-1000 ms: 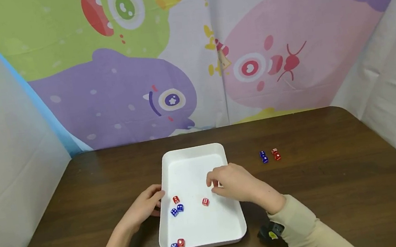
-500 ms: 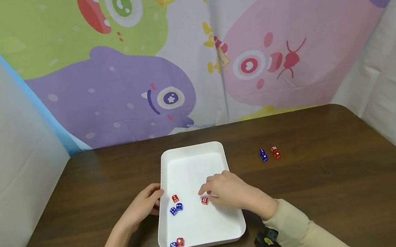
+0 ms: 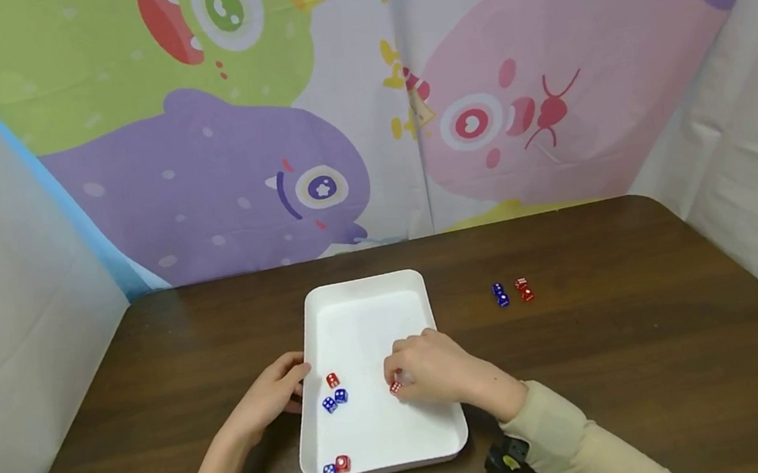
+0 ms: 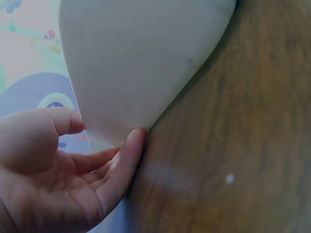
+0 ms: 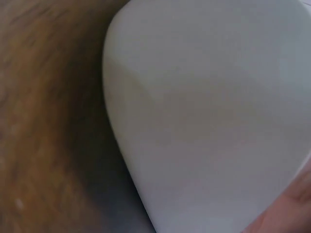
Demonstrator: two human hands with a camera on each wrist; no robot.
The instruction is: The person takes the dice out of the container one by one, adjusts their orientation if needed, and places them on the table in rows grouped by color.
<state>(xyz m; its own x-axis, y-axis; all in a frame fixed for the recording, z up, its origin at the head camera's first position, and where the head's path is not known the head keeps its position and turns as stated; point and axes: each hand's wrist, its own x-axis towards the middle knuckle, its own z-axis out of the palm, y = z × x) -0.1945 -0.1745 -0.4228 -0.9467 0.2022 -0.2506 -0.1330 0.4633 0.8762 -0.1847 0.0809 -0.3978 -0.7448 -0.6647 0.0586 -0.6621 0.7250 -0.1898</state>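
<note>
A white tray lies on the table with its long side pointing away from me. My left hand holds its left side, the thumb at the rim and the other fingers against the outer wall, as the left wrist view shows. Inside the tray, my right hand pinches a red die between thumb and fingertips, low over the tray floor. One red die and two blue dice sit in the tray's left part. At its near left corner are a blue die and a red die.
On the brown table, right of the tray, two blue dice stand beside two red dice. A printed cartoon cloth hangs behind the table's far edge, with pale cloth on both sides.
My right hand has moved left and down to the lone red die, and its fingers have come together on it. The left hand stays at the tray's side.
</note>
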